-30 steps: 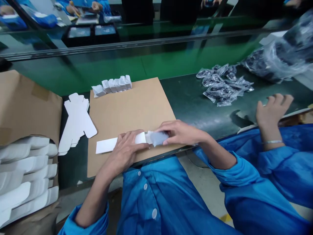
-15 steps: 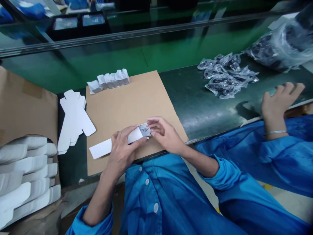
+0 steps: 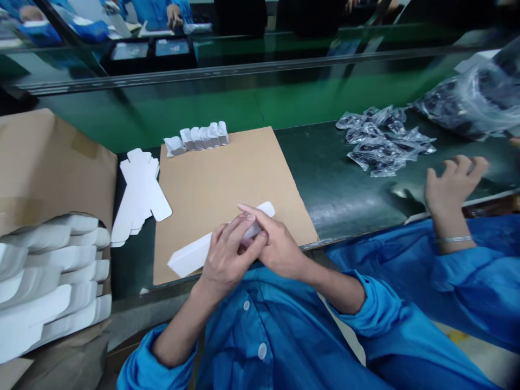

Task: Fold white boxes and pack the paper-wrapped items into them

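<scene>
White card, folded into a long box (image 3: pixel 190 259), is lying slantwise on a sheet of brown cardboard (image 3: pixel 227 173), its long axis running from near left to far right. Its left half is sticking out free. The left hand (image 3: pixel 227 260) is lying over its middle, fingers curled down and gripping it. The right hand (image 3: pixel 276 249) is holding the far right end, fingers stretched flat along the box and crossing those of the left. Both hands are touching it, so neither is nearer.

The cardboard is resting on a dark green bench (image 3: pixel 345 184). At the far left, stacks of flat white card (image 3: pixel 44 271) are filling an open carton. Just beside the sheet, loose flat box blanks (image 3: pixel 140 195) are lying fanned out. A row of small folded white pieces (image 3: pixel 199 138) is sitting along the sheet's far edge. Beyond, a green conveyor belt (image 3: pixel 162 111) is crossing the room. To the right, small clear plastic bags (image 3: pixel 385 141) are lying heaped, and a co-worker's hand (image 3: pixel 450 181) is resting near them, fingers spread.
</scene>
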Motion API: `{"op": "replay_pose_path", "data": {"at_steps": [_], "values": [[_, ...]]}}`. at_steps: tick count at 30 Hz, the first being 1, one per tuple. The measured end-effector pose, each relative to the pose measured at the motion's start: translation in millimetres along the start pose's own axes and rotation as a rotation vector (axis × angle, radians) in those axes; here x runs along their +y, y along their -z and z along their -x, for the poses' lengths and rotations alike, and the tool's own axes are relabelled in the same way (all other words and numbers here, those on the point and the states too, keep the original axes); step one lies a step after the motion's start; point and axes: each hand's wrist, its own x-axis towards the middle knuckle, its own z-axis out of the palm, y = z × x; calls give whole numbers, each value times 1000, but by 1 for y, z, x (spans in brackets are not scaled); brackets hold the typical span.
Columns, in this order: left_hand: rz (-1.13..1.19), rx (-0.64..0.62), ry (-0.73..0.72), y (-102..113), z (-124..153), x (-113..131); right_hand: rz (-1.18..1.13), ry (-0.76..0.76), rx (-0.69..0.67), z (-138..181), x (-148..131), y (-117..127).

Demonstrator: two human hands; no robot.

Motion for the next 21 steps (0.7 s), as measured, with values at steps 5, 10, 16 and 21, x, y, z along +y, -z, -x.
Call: {"op": "replay_pose_path", "data": {"at_steps": [5, 10, 16, 21], "values": [[-119, -71, 301, 14, -7, -24, 415, -26, 130, -13, -2, 90], [-423, -193, 1027, 43, -1, -117, 969, -207, 84, -30, 0, 235], [-308, -245, 1222, 35, 12, -157, 1367, 33, 342, -32, -5, 183], [-332, -184, 1276, 38, 14, -158, 929, 224, -98, -50, -13, 39]]}}
